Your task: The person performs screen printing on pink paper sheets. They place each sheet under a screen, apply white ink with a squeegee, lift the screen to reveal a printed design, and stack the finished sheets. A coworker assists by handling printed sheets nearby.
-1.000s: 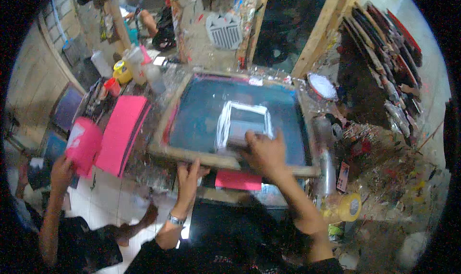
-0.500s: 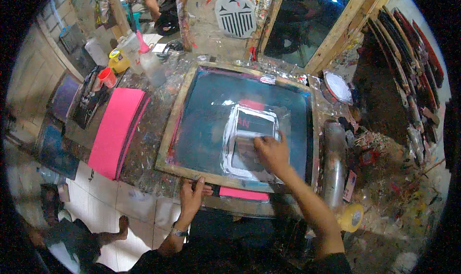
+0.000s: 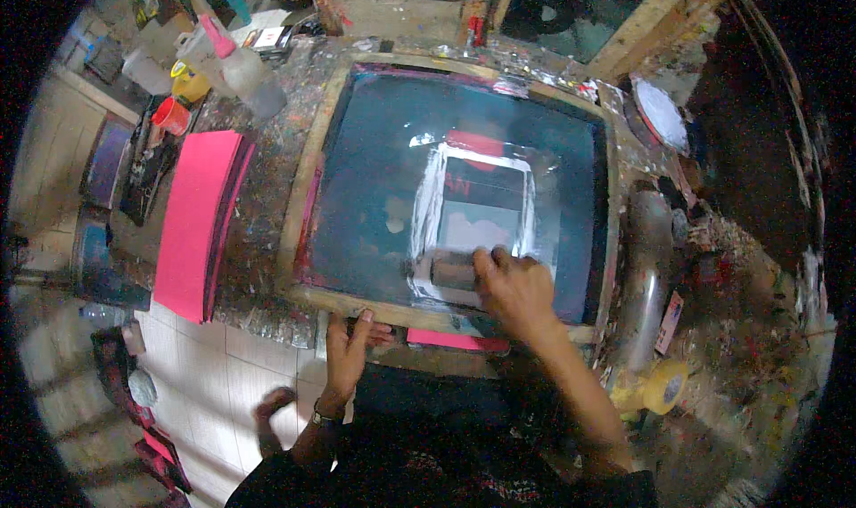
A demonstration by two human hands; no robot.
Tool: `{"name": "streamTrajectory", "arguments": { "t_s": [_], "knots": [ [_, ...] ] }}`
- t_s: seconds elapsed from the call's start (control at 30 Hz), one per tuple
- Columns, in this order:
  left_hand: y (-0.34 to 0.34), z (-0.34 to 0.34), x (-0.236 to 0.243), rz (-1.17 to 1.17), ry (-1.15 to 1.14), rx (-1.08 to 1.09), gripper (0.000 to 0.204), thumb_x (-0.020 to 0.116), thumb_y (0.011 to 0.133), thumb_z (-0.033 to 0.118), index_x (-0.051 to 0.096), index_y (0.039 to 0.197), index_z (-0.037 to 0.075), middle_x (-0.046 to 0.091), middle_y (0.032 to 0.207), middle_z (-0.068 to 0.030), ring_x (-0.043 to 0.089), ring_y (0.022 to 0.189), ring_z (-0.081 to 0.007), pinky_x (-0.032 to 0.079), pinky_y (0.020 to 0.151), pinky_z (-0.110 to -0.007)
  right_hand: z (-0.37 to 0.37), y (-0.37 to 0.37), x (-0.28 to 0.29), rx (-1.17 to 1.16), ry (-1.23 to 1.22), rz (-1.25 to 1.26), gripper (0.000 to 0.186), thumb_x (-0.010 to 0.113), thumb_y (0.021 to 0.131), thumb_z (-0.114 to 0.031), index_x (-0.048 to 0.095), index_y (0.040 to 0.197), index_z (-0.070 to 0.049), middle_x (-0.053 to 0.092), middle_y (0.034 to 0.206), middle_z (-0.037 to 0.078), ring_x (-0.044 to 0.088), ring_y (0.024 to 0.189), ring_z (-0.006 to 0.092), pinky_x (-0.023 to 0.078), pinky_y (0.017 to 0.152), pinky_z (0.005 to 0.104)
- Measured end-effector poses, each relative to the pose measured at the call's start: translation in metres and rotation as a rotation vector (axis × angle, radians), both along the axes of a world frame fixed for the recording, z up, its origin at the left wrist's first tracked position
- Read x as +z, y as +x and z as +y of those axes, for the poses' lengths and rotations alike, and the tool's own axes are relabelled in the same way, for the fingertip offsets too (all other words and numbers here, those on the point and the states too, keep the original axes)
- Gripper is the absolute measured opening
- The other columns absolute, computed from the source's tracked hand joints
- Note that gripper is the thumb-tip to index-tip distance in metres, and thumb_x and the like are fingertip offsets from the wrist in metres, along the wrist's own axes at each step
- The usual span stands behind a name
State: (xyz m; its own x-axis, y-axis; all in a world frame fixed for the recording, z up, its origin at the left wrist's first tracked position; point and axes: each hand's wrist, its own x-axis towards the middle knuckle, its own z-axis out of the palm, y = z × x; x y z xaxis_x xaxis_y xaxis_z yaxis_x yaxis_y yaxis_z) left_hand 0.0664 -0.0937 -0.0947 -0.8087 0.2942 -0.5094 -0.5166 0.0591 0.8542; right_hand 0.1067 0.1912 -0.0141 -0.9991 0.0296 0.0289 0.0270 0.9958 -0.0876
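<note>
A wooden-framed printing screen lies on the workbench, its teal mesh carrying a white-streaked rectangle with red shapes showing through. My right hand is closed on a squeegee at the rectangle's near end. My left hand grips the screen's near wooden edge, thumb uppermost. A pink sheet shows beneath that edge. Left of the screen lies a stack of pink sheets.
Bottles and a red cup stand back left. At right are a white round tub, a metal cylinder and a yellow tape roll. Someone's foot rests on the tiles below.
My right hand and squeegee sit lower on the rectangle than half a second ago. The co-worker's hand with a pink piece, at left a second ago, is out of view.
</note>
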Motion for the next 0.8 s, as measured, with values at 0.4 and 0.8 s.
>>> {"name": "streamTrajectory", "arguments": {
  "t_s": [0.4,0.8],
  "knots": [
    [-0.011,0.002,0.041,0.465,0.232,0.034,0.023,0.047,0.109,0.026,0.044,0.109,0.003,0.070,0.084,-0.0190,0.070,0.066,-0.0236,0.056,0.059,-0.031,-0.049,0.034,0.067,-0.161,0.119,0.533,0.051,0.075,0.083,-0.053,0.065,0.105,-0.008,0.062,0.091,0.009,0.062,0.091,0.0261,0.034,0.098,0.0550],
    [-0.149,0.117,0.091,0.998,-0.095,-0.036,0.028,0.065,0.101,0.023,0.056,0.117,0.002,0.067,0.091,-0.0113,0.068,0.080,-0.0258,0.053,0.074,-0.035,0.027,-0.083,0.252,-0.151,0.334,0.797,0.062,0.064,0.089,-0.063,0.068,0.100,-0.003,0.067,0.086,0.022,0.067,0.081,0.0436,0.049,0.072,0.0537]
  ]
}}
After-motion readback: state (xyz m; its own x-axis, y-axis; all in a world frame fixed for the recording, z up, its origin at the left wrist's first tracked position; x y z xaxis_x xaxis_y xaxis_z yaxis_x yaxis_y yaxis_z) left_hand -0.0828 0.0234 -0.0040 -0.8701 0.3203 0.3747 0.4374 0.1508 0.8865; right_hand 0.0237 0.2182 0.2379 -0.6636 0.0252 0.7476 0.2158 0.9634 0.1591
